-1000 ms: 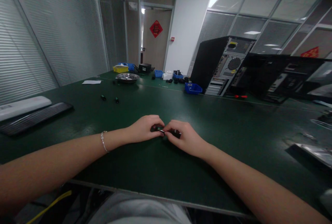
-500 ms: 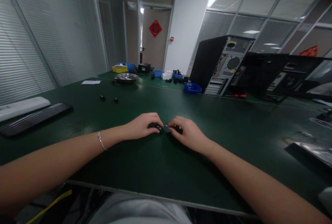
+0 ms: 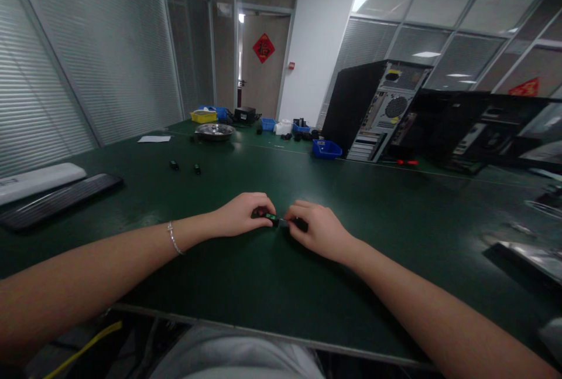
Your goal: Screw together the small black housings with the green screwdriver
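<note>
While piece (image 3: 271, 218) in left hand (image 3: 243, 214), “福” sign (image 3: 264, 48)

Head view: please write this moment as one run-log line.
left hand: holds small black-green part | right hand: pinches thin metallic piece | table: two small dark parts, further left

Desk (image 3: 246, 285), far L, 10 o'clock: keyboard (image 3: 61, 200), case (image 3: 39, 183) directly behind. 11 o'clock: two sm. devices (image 3: 174, 165), side by side; dish (image 3: 215, 131) behind, sheet (image 3: 154, 139) L of dish. 1 o'clock: bin (image 3: 327, 149), immed. L of PC tower (image 3: 377, 112).
</note>
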### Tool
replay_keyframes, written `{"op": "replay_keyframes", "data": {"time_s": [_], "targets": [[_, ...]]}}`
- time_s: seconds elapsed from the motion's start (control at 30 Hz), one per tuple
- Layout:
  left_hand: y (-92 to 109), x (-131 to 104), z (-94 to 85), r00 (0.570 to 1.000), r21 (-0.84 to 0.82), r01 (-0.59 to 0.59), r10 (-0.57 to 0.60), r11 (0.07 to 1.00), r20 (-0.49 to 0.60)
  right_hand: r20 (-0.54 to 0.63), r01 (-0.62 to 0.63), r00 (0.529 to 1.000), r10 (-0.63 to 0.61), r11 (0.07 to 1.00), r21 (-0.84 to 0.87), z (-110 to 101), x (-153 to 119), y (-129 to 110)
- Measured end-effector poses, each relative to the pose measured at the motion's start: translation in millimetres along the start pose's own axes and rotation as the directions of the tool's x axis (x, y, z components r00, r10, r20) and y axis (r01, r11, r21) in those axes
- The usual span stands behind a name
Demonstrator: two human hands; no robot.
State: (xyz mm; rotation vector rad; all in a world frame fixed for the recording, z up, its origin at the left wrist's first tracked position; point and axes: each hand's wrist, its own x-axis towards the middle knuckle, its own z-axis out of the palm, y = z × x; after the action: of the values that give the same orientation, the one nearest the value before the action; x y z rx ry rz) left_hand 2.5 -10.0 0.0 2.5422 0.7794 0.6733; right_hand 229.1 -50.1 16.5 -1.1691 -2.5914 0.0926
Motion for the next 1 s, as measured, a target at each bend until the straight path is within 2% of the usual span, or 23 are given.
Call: {"op": "replay_keyframes", "data": {"time_s": [0.53, 1.0], "targets": [[2, 0, -0.5, 1.000, -0.035, 0.006, -0.005, 0.999, 0.015, 0.025, 0.010, 1.000, -0.009, 0.999, -0.040, -2, 0, -2], [-1, 0, 1.5, 1.000, -0.045, 0.023, -0.022, 0.999, 0.017, -0.099, 0.007, 0.995, -0.003, 0.999, 0.040, -3, 1, -11]]}}
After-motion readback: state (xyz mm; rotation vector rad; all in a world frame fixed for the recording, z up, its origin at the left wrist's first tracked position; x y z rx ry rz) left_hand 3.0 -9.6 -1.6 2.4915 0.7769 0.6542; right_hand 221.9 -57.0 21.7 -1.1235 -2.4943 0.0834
